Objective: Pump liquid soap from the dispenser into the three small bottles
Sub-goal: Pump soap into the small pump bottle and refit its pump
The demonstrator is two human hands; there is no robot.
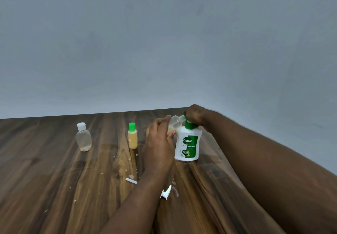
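Observation:
A white soap dispenser (pixel 187 143) with a green label and green pump stands on the wooden table (pixel 54 170). My right hand (pixel 196 115) rests on top of its pump head, fingers curled over it. My left hand (pixel 159 138) holds a small clear bottle (pixel 176 122), tilted, with its mouth at the pump's nozzle; a little yellowish liquid sits in it. A small bottle with a green cap (pixel 132 136), full of yellowish soap, stands to the left. Further left stands a clear bottle with a white cap (pixel 83 137), holding a little liquid at its bottom.
A white cap (pixel 166 192) lies on the table near my left forearm. A small white strip (pixel 131 180) lies left of it. Drops and smears of soap dot the wood around these. A grey wall rises behind the table's far edge.

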